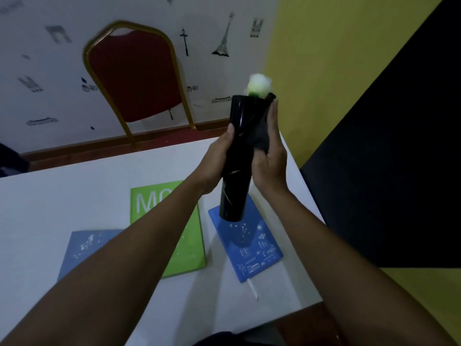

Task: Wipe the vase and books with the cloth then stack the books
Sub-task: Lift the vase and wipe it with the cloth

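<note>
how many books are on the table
3, all lying flat: a pale blue book on the left, a green book in the middle, a blue book on the right. None stacked yet.

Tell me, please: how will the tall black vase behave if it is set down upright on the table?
The vase is tall and narrow, so it probably tips easily when nudged. Its surface shows glossy highlights, so it may be slippery; the left hand grips it while the right hand presses the cloth against it. On its side, the round body would likely roll.
</note>
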Tool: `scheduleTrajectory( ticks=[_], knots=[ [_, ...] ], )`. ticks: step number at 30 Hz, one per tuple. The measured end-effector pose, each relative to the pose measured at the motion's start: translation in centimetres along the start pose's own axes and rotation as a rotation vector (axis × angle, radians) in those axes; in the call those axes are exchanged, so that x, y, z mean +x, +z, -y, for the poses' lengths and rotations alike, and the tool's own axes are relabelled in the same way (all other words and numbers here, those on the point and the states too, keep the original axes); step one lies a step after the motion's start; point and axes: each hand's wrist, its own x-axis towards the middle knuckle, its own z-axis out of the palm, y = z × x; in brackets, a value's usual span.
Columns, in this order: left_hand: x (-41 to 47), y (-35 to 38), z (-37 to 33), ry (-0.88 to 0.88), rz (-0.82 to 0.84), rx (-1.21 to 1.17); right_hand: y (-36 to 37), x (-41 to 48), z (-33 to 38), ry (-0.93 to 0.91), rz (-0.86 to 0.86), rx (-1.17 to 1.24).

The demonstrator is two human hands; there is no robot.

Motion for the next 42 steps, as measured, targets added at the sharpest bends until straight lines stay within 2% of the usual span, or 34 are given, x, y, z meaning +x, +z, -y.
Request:
scheduleTrajectory(
  ticks=[5, 9, 12, 15, 17, 19, 21, 25, 28, 31, 37, 39, 42],
  knots=[
    [0.7, 2.6, 0.0, 0.03, 0.03, -0.051, -1.4, -3.6, -1.6, 0.071, 0.022, -0.052],
    [2.4, 4.1, 1.7, 0.029, -0.105, 0.047, -3.5, -10.7, -4.6, 0.061, 0.122, -0.11],
    [3.3, 5.7, 3.6, 0.025, -0.102, 0.176, -5.6, -15.1, -7.0, 0.174, 0.1, -0.108],
    [4.0, 7.8, 5.6, 0.05, -0.038, 0.283, -8.6, -16.8, -8.0, 0.447, -0.019, -0.071],
    [4.5, 9.3, 7.1, 0.089, -0.006, 0.349, -10.8, -16.9, -8.8, 0.535, -0.11, -0.147],
    [5.2, 10.6, 8.4, 0.136, 0.032, 0.415, -13.1, -16.6, -10.0, 0.514, -0.162, -0.28],
    [6.1, 11.8, 9.5, 0.174, 0.061, 0.482, -15.1, -16.3, -11.5, 0.481, -0.135, -0.423],
    [7.5, 13.6, 11.0, 0.201, 0.102, 0.504, -16.5, -17.0, -15.3, 0.358, -0.005, -0.695],
    [8.4, 14.4, 12.0, 0.231, 0.091, 0.491, -15.4, -17.9, -17.8, 0.326, 0.212, -0.851],
    [9.0, 14.8, 12.8, 0.237, 0.09, 0.495, -14.8, -18.3, -19.7, 0.278, 0.435, -0.92],
    [9.1, 15.1, 13.7, 0.309, 0.117, 0.543, -16.7, -18.2, -22.4, 0.101, 0.605, -1.053],
    [9.2, 15.0, 14.6, 0.317, 0.123, 0.592, -17.0, -18.2, -22.9, 0.088, 0.623, -1.075],
    [9.1, 14.2, 17.0, 0.24, 0.123, 0.678, -16.7, -18.2, -23.3, 0.117, 0.578, -1.08]
  ],
)
